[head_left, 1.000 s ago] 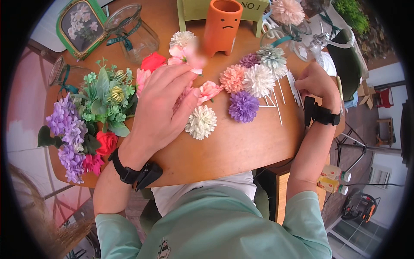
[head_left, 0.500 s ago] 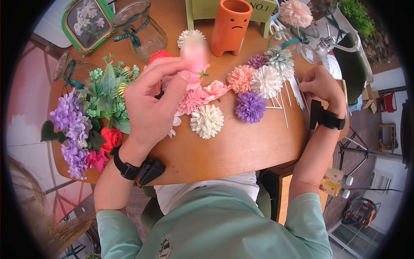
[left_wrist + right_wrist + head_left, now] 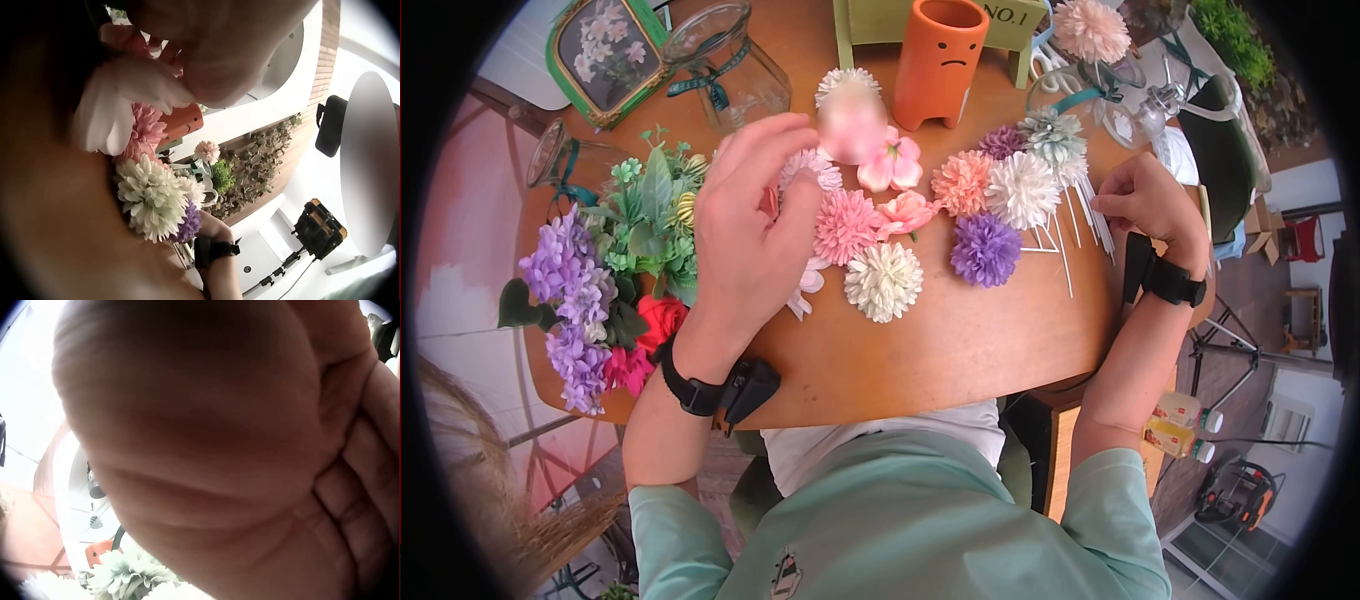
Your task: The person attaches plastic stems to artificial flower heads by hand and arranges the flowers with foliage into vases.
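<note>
My left hand [image 3: 750, 230] hovers over the left side of the flower pile with bent fingers and its thumb apart from them. A pale pink pom-pom flower [image 3: 812, 168] shows between thumb and fingers, behind them. Just beyond the fingertips lies a pink blossom [image 3: 890, 160]; a blurred patch covers the petals beside it. Nearest the hand's right side are a pink pom-pom flower [image 3: 847, 228] and a cream chrysanthemum [image 3: 884, 282], also close by in the left wrist view. My right hand [image 3: 1145, 205] rests loosely curled at the table's right, fingertips beside several white sticks [image 3: 1090, 215].
An orange cup [image 3: 940, 65] with a frowning face stands at the back before a green wooden stand [image 3: 860, 35]. Glass vases [image 3: 740, 85] and a picture frame [image 3: 605, 60] are at the back left. Green foliage [image 3: 645, 210] and purple hydrangeas [image 3: 570, 290] lie left; a purple pom-pom flower [image 3: 986, 250] sits right.
My left hand lifted the pink blossom, turned it and let it go among the flowers at the back, then drew back left. My right hand stays by the sticks.
</note>
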{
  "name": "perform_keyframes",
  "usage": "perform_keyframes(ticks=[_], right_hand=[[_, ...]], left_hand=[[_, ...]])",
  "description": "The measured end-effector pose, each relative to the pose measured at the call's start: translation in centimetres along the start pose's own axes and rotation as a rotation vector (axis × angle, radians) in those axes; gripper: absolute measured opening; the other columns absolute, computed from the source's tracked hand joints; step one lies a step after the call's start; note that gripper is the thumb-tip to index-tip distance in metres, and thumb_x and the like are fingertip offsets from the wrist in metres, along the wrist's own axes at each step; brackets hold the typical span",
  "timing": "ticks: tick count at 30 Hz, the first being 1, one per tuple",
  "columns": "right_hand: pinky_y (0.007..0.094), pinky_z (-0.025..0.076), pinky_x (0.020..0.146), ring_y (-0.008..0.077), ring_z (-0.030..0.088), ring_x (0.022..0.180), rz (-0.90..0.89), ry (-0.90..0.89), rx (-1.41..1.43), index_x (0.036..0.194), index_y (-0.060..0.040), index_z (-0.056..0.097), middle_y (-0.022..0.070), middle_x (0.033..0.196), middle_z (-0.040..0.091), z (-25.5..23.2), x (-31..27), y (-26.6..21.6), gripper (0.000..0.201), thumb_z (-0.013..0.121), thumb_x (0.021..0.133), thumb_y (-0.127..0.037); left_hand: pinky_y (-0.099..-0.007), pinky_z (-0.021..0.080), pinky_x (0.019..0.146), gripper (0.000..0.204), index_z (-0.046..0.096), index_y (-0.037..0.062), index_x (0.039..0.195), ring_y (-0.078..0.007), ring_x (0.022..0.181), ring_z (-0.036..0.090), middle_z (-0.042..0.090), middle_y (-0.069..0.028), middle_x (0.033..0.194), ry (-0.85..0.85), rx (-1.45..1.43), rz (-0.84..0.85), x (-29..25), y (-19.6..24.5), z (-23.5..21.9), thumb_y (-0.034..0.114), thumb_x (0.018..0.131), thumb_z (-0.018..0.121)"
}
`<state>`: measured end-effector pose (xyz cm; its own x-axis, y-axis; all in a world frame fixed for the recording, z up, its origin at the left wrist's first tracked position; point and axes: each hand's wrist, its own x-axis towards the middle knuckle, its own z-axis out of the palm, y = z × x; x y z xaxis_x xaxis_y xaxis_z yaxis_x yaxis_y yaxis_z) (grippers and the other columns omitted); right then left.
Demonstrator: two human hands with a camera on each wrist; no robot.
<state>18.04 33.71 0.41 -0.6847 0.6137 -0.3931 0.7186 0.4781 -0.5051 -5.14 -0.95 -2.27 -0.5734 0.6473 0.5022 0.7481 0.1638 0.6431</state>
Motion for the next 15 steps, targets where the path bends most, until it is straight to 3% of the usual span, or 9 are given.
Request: perform_keyframes(ticks=[4,6,7,10,13,15], right_hand=[[0.0270,0.055,0.055,0.0139,0.070,0.061,-0.005,-0.016,0.030,0.083,0.0056,0.073,0.0072,0.071,0.071,-0.1,-0.2,-0.2,0.017,0.081,0.084,-0.009],[0.0270,0.055,0.055,0.0141,0.070,0.061,0.003,-0.005,0.044,0.083,0.0057,0.073,0.0076,0.071,0.071,-0.2,-0.3,0.1,0.016,0.080,0.083,-0.009],[0.0269,0.055,0.055,0.0142,0.071,0.061,0.011,0.005,0.058,0.083,0.0059,0.073,0.0080,0.071,0.071,-0.2,-0.2,0.2,0.016,0.080,0.083,-0.008],[0.0268,0.055,0.055,0.0146,0.071,0.060,0.030,0.009,0.045,0.082,0.0058,0.073,0.0082,0.070,0.071,-0.2,-0.2,-0.1,0.015,0.079,0.080,-0.008],[0.0263,0.053,0.054,0.0130,0.067,0.059,0.029,0.014,0.028,0.082,0.0042,0.073,0.0059,0.069,0.069,-0.1,-0.3,-0.2,0.013,0.078,0.082,-0.008],[0.0265,0.053,0.054,0.0133,0.067,0.059,0.016,0.007,0.021,0.081,0.0042,0.073,0.0060,0.068,0.069,-0.1,-0.1,0.0,0.012,0.077,0.081,-0.008]], left_hand=[[-0.0385,0.053,0.088,0.037,0.070,-0.0026,0.119,-0.0302,0.099,0.065,0.070,-0.0153,0.119,-0.012,0.094,-0.045,0.2,-0.3,-0.6,0.000,0.084,0.064],[-0.0430,0.052,0.093,0.041,0.069,-0.0025,0.122,-0.0342,0.100,0.063,0.068,-0.0167,0.116,-0.191,0.225,-0.012,0.2,-0.4,-0.8,0.003,0.082,0.065],[-0.0430,0.052,0.093,0.041,0.069,-0.0025,0.122,-0.0342,0.100,0.063,0.068,-0.0167,0.116,-0.190,0.227,-0.015,0.1,-0.4,-0.8,0.003,0.082,0.065],[-0.0389,0.050,0.086,0.046,0.068,-0.0006,0.124,-0.0299,0.093,0.058,0.065,-0.0150,0.114,-0.214,0.306,0.065,-0.3,-0.6,-0.5,-0.004,0.079,0.065],[-0.0369,0.049,0.082,0.035,0.071,-0.0011,0.117,-0.0292,0.090,0.058,0.068,-0.0145,0.107,-0.202,0.358,0.101,-0.3,-1.6,-0.4,-0.002,0.082,0.069],[-0.0327,0.048,0.076,0.022,0.072,-0.0023,0.108,-0.0239,0.084,0.057,0.067,-0.0117,0.097,-0.159,0.245,0.020,-0.1,-1.8,-0.3,0.001,0.086,0.072]])
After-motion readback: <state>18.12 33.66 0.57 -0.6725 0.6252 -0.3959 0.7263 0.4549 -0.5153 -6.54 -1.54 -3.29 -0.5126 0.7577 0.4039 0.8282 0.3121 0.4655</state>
